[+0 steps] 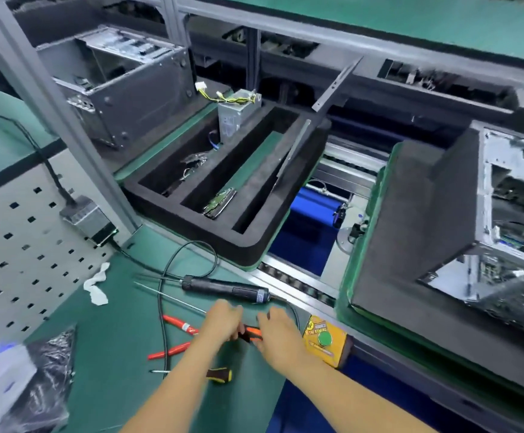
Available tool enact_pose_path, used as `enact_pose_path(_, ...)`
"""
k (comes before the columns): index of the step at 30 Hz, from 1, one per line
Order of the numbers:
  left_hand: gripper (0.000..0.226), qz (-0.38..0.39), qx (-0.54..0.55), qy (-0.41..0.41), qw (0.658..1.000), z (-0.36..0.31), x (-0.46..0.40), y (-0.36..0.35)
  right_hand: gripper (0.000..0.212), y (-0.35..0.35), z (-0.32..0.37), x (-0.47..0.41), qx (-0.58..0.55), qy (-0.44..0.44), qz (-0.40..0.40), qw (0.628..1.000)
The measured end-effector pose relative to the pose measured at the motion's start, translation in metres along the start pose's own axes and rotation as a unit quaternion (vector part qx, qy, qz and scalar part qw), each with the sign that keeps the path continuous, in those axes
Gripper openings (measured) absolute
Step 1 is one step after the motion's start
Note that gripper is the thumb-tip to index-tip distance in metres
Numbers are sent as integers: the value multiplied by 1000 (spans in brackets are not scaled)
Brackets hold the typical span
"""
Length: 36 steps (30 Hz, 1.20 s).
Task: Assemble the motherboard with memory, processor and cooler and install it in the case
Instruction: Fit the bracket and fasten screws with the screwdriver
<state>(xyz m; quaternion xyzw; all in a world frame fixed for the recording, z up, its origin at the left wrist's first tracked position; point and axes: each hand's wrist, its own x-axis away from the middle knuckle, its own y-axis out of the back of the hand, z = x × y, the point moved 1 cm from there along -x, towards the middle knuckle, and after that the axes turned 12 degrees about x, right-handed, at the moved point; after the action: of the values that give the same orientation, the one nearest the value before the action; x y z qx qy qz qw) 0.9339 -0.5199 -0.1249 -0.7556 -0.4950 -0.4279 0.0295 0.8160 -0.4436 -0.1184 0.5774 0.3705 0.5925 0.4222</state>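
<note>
Now | left hand (223, 320) and right hand (277, 334) both grip orange-black tool (251, 334) | case (460, 232) well apart
</note>
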Motion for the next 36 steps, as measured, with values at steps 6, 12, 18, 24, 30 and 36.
enact_pose_path(6, 44, 64, -70, -138, 986, -123, 45, -38, 22, 100, -64, 32, -29, -12, -40, 999)
enact_pose_path(12, 51, 166, -86, -347, 919, -252, 135, -125, 20, 188, -207, 130, 12, -69, -134, 988)
enact_pose_path(18, 31, 189, -124, -472, 852, -328, 184, -239, 41, 197, -391, 230, -49, -182, -227, 955)
enact_pose_path(24, 52, 244, -312, -439, 806, -351, 170, -314, 53, 145, -513, 270, 55, -357, -193, 912)
enact_pose_path(30, 35, 110, -230, -472, 844, -350, 141, -337, 72, 113, -532, 264, -141, -338, -182, 913)
enact_pose_path(36, 25, 38, -259, -466, 845, -349, 136, -341, 73, 102, -539, 257, -104, -348, -212, 907)
